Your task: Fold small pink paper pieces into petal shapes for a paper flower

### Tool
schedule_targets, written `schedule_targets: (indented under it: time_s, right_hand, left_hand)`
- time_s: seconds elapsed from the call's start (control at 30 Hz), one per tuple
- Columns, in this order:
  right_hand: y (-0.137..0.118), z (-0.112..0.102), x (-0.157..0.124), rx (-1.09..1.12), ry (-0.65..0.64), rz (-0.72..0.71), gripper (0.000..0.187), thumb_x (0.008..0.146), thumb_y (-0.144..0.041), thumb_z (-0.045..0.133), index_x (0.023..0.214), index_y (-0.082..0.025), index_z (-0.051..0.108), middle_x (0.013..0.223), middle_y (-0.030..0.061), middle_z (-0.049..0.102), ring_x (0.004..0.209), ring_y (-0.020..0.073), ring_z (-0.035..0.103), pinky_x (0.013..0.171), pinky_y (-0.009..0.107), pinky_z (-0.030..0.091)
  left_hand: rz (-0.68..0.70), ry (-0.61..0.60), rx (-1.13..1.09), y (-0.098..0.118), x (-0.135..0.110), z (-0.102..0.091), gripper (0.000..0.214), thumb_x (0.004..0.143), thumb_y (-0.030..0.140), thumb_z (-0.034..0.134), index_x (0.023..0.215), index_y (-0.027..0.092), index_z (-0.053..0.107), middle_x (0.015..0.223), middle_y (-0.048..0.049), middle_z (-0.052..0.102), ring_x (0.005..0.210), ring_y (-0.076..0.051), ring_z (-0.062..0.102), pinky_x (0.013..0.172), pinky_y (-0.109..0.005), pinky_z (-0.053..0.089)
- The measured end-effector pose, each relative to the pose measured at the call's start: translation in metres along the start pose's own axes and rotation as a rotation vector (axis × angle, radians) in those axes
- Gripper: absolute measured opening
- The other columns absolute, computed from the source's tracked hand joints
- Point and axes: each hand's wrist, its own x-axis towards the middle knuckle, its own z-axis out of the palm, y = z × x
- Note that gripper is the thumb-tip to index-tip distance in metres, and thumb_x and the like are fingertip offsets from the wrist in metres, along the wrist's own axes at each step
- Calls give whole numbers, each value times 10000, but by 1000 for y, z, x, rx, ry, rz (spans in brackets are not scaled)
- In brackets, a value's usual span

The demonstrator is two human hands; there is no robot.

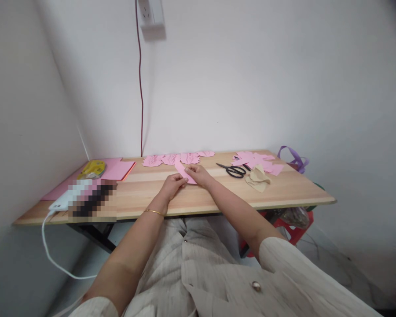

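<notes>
1. Support the narrow pink paper piece (pixel 190 179) midway between front and back edges of the light wooden surface (pixel 132 198)
2. Pinch evenly, with fingers of left hand (pixel 172 186) and right hand (pixel 199 174) clamped on it, to limit stray creases
3. Steer clear of the jagged-edged pink paper cut-outs (pixel 189 157) along the back edge

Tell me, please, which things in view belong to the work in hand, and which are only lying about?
Probably part of the work:
held pink paper
pink cut-outs
scissors
pink sheets

Apparently only lying about:
power strip
purple ribbon
brown paper
</notes>
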Motion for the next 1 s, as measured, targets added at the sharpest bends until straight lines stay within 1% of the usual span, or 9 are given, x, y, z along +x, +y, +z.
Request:
schedule_targets:
  time_s: [0.13,0.23,0.33,0.4,0.53,0.63,0.73,0.87,1.0]
  right_hand:
    - [0,0,0,9,-4,-23,318,744,-471,590,732,-161,523,642,-18,545,595,110,468,566,240,357]
    - [0,0,-1,4,-3,-17,329,745,-486,581,732,-165,515,630,-25,527,586,107,454,557,238,348]
    - [-2,0,-1,1,7,-6,348,735,-510,577,722,-169,507,615,-30,507,585,107,444,550,237,340]
    - [-3,0,0,9,16,-7,359,729,-521,579,715,-170,504,610,-32,500,584,107,441,547,236,337]
    - [-2,-2,0,28,10,-16,376,725,-533,593,717,-167,509,615,-31,507,584,105,441,544,233,339]
    - [0,-2,0,48,-8,3,386,722,-539,607,733,-164,520,618,-29,526,579,105,455,543,230,347]
    - [2,-1,1,56,-46,13,384,724,-530,617,759,-157,538,639,-19,555,578,105,472,546,229,356]
    - [6,0,2,31,-61,-10,377,758,-529,583,781,-153,565,675,-8,574,597,107,481,559,229,370]
    - [9,0,3,10,-77,-43,359,762,-507,589,814,-152,591,720,4,591,645,116,499,587,230,387]
  left_hand:
    - [5,-5,85,1,-2,1,287,637,362,750,593,142,571,498,20,529,486,-83,419,545,-232,299]
    - [16,-41,135,2,-3,2,281,653,370,733,602,145,573,517,23,527,502,-85,415,547,-235,292]
    - [15,-55,212,2,-4,3,285,648,366,734,582,147,564,517,30,509,501,-83,396,537,-238,279]
    - [16,-53,217,2,-5,3,289,643,368,737,576,147,563,516,34,501,502,-84,395,534,-240,281]
    - [23,-36,102,2,-4,4,267,632,367,754,671,139,621,557,29,529,527,-87,425,543,-237,312]
    - [25,25,-63,4,-1,3,270,637,359,759,718,140,625,554,32,528,531,-85,449,559,-233,354]
    - [7,81,-204,5,1,2,267,607,318,779,724,135,623,544,33,527,515,-80,462,557,-230,385]
    - [-20,119,-271,6,1,0,264,579,282,792,661,129,594,515,19,535,495,-89,490,558,-244,423]
    - [-43,143,-312,8,1,-1,291,561,283,805,663,129,581,540,8,561,524,-99,524,592,-267,462]
